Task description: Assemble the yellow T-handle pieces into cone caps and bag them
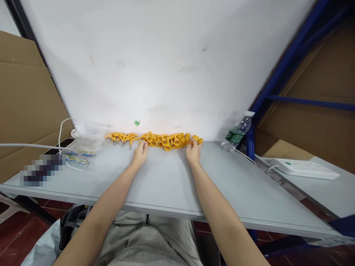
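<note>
A row of several small yellow plastic parts (163, 140), some with metal screws, lies along the far edge of a grey table (172, 184) against a white wall. My left hand (140, 153) rests on the table with its fingertips touching the parts near the row's middle. My right hand (193, 151) lies palm down at the row's right end, fingers touching the last yellow pieces. Both hands have fingers stretched forward, slightly curled at the tips.
A clear plastic bag (87, 142) and a white cable (65, 127) lie at the left. A plastic water bottle (237, 133) leans at the right by a blue rack post. A white power strip (303, 168) sits on a second table. Cardboard stands on both sides.
</note>
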Demonstrator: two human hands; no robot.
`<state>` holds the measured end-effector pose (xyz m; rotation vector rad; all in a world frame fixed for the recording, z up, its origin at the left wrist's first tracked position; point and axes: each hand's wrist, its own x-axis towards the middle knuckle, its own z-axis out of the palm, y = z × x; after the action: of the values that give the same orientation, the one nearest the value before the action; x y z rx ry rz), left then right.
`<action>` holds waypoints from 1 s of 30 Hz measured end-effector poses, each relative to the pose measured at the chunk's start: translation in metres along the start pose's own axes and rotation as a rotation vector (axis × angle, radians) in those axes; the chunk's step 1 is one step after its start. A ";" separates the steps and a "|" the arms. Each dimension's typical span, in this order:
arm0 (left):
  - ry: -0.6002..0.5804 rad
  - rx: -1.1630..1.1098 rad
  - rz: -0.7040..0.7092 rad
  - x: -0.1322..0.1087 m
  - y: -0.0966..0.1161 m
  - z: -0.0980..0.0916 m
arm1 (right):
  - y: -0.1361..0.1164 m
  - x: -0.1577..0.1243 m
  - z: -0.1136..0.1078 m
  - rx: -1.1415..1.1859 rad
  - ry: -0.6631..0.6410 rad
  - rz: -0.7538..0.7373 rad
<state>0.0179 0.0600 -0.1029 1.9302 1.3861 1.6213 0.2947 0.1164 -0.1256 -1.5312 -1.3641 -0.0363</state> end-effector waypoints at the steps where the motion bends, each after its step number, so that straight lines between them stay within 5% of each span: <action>1: -0.018 -0.008 -0.016 -0.001 0.000 0.001 | -0.005 0.000 -0.002 0.044 0.009 0.025; 6: -0.029 0.019 -0.078 0.001 0.002 -0.001 | -0.039 0.000 -0.012 0.246 -0.010 0.097; 12: 0.215 0.307 -0.284 0.037 0.003 -0.028 | -0.075 0.003 -0.024 0.621 -0.057 0.259; 16: -0.006 0.677 -0.415 0.058 -0.001 -0.043 | -0.081 -0.001 -0.025 0.719 -0.161 0.416; 20: -0.198 0.890 -0.412 0.063 -0.012 -0.044 | -0.074 -0.008 -0.018 0.643 -0.163 0.385; 30: -0.375 1.001 -0.303 0.066 -0.053 -0.037 | -0.050 -0.011 -0.007 0.398 -0.080 0.151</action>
<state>-0.0454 0.1257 -0.0870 2.1213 2.3942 0.3554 0.2580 0.0943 -0.0973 -1.3014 -1.2253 0.3730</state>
